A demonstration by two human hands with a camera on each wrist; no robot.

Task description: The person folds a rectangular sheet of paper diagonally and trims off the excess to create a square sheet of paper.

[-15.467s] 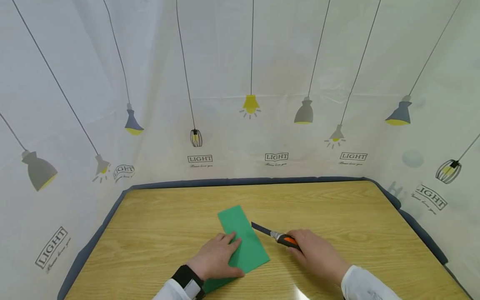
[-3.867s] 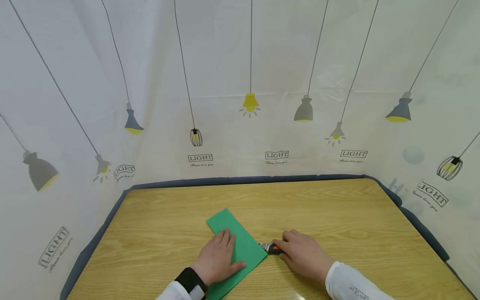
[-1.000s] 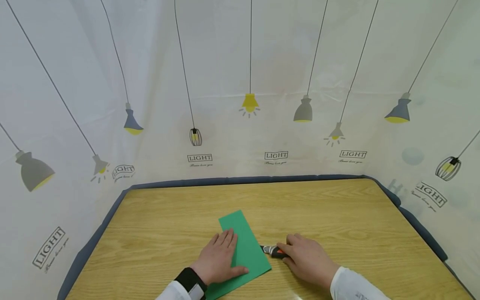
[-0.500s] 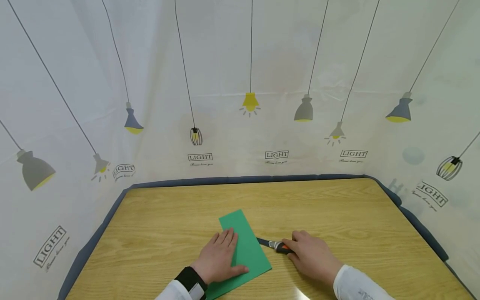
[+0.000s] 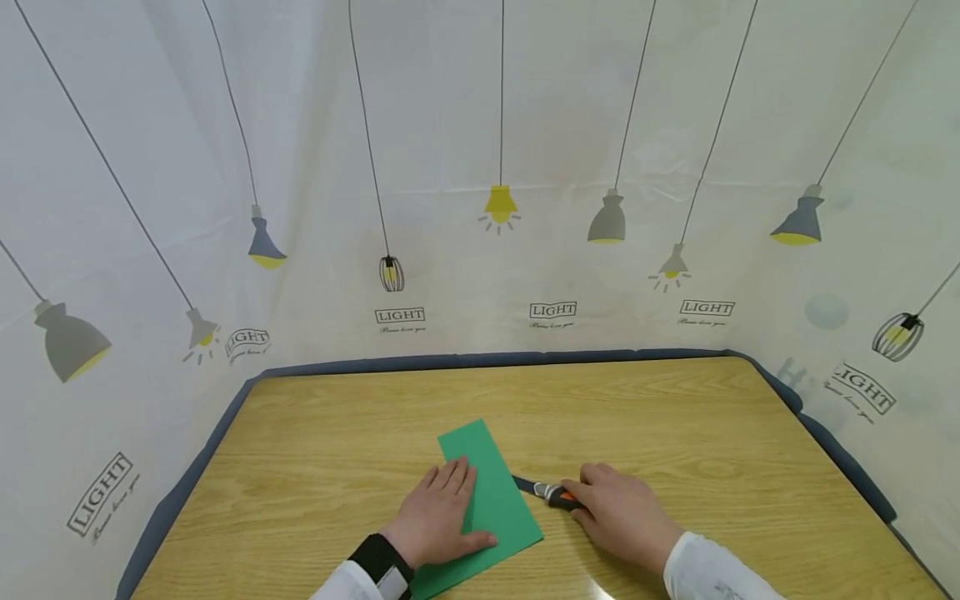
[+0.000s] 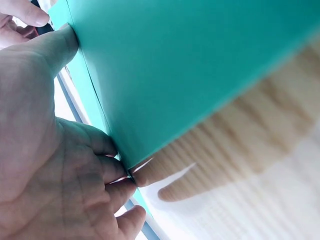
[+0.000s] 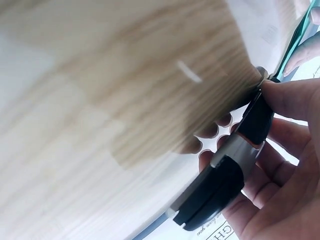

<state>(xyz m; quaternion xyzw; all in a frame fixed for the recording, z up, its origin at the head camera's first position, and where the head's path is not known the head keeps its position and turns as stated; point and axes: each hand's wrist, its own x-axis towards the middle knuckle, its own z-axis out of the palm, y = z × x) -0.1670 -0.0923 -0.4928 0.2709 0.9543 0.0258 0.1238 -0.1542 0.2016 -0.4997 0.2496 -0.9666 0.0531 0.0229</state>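
Observation:
A folded sheet of green paper [image 5: 501, 500] lies at a slant on the table. My left hand [image 5: 438, 518] rests on it with straight fingers, thumb spread toward the near edge. The left wrist view shows a dark line running along the paper [image 6: 175, 65] beside the hand. My right hand [image 5: 626, 518] grips a utility knife [image 5: 561, 498] with a black, orange and silver handle. Its dark blade [image 5: 525, 483] extends leftward to the paper's right edge, where the tip is hidden. In the right wrist view the knife handle [image 7: 215, 185] lies across the curled fingers.
The wood-grain table [image 5: 360, 433] has a dark blue padded border [image 5: 457, 361] along its back and sides. Beyond it hangs a white curtain [image 5: 442, 125] printed with lamps. A black strap [image 5: 381, 560] circles my left wrist.
Over the last second the knife has backed out to the right, so more blade shows beside the paper. Since about four seconds ago the paper has turned clockwise. The left hand stays on it.

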